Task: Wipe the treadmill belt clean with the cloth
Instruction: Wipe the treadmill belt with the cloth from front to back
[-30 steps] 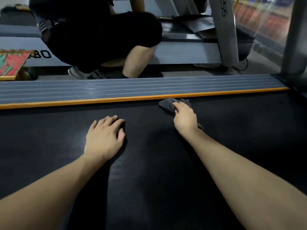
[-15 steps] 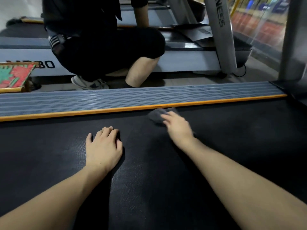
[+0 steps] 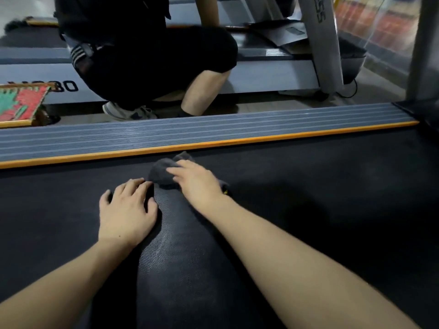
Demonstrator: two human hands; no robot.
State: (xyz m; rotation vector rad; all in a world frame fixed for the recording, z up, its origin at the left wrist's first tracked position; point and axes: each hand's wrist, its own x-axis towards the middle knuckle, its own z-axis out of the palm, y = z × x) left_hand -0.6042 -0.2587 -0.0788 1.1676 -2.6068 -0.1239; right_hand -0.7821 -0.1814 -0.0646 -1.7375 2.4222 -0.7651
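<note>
On the belt (image 3: 308,198), near its far edge, the right hand (image 3: 198,184) lies palm down over the cloth (image 3: 162,173), fingers extended and slightly blurred, pressing the dark grey bundle flat rather than gripping it. Left hand (image 3: 127,210) rests just beside the cloth, palm down, fingers straight and close together, holding nothing; its fingertips almost reach the bundle, though contact cannot be judged. Both forearms run in from the bottom edge, where they are cut off. Part of the cloth is hidden under the right palm, with a small corner showing by the wrist. Beyond the orange strip (image 3: 213,144) and ribbed rail (image 3: 190,130), 1 crouching person (image 3: 147,58) is cut off at the top. At left, a red and green panel (image 3: 21,103) is only partly visible.
</note>
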